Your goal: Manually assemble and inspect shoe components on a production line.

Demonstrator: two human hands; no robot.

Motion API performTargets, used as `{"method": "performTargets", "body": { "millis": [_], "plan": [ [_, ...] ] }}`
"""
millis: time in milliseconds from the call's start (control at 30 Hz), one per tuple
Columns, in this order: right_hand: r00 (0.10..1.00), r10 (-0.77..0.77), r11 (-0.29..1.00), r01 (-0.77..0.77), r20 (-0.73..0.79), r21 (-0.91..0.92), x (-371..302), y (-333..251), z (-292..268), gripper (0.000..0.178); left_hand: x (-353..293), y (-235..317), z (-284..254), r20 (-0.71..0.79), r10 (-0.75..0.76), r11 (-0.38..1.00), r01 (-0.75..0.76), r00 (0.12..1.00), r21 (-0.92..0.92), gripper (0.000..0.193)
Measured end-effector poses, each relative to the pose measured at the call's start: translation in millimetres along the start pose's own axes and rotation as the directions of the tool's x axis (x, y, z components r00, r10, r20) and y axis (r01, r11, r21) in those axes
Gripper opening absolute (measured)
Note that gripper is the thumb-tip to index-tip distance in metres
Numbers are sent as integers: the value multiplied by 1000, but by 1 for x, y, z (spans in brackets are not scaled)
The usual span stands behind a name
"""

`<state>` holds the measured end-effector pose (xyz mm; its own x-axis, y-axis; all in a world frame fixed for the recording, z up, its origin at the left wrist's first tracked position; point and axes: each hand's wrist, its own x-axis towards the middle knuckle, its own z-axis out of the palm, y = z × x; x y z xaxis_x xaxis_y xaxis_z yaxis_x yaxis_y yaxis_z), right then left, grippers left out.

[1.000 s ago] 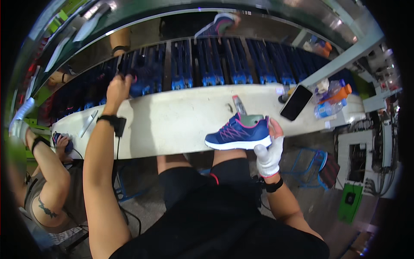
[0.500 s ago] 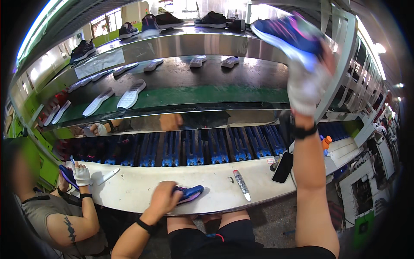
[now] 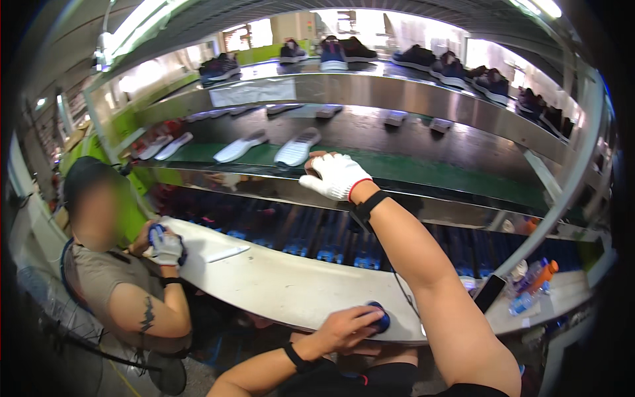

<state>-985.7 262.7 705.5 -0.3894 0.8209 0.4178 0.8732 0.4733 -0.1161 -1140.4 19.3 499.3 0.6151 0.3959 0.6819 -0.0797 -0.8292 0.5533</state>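
Note:
My bare left hand [image 3: 342, 329] is closed on a dark blue shoe upper [image 3: 380, 318] at the front edge of the white worktop [image 3: 291, 274]; its palm and fingers cover most of the shoe. My right hand [image 3: 337, 176], in a white knitted glove, reaches over the middle shelf with its thumb apart from the fingers. Its fingertips are close beside a white shoe sole [image 3: 299, 147]; I cannot tell whether they touch it. A second white sole [image 3: 241, 147] lies to the left on the green strip.
Dark sneakers [image 3: 448, 68] line the top shelf. Blue racks [image 3: 331, 248] run beneath the shelves. At the right are a phone [image 3: 489, 293] and bottles [image 3: 534, 281]. A co-worker [image 3: 122, 264] at the left handles a blue shoe, near a white tool [image 3: 228, 254] on the worktop.
My right hand has let go of the navy sneaker by the top shelf and come down to the soles. The view has swung left. My left hand stays on the blue shoe upper.

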Motion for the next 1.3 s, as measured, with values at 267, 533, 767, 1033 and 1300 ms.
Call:
{"method": "performTargets", "body": {
  "millis": [267,533,767,1033,1300],
  "plan": [
    [997,50,995,-56,67,88,35,-30,-2,59,-4,26,27,-40,-22,1000,21,999,-13,57],
    [700,-248,940,342,-669,10,-163,-8,-28,33,-19,46,-12,-74,-24,965,42,997,257,60],
    [918,358,555,-62,-171,830,-391,-48,-16,47,-42,42,-10,-150,-391,920,392,908,-24,34],
    [825,549,257,-14,-134,966,-444,-136,61,32,-34,60,-8,-112,-301,951,290,947,-109,18],
    [839,498,507,-76,-220,859,-433,-136,80,35,-39,56,-9,-91,-293,956,294,952,-4,31]
  ]
}}
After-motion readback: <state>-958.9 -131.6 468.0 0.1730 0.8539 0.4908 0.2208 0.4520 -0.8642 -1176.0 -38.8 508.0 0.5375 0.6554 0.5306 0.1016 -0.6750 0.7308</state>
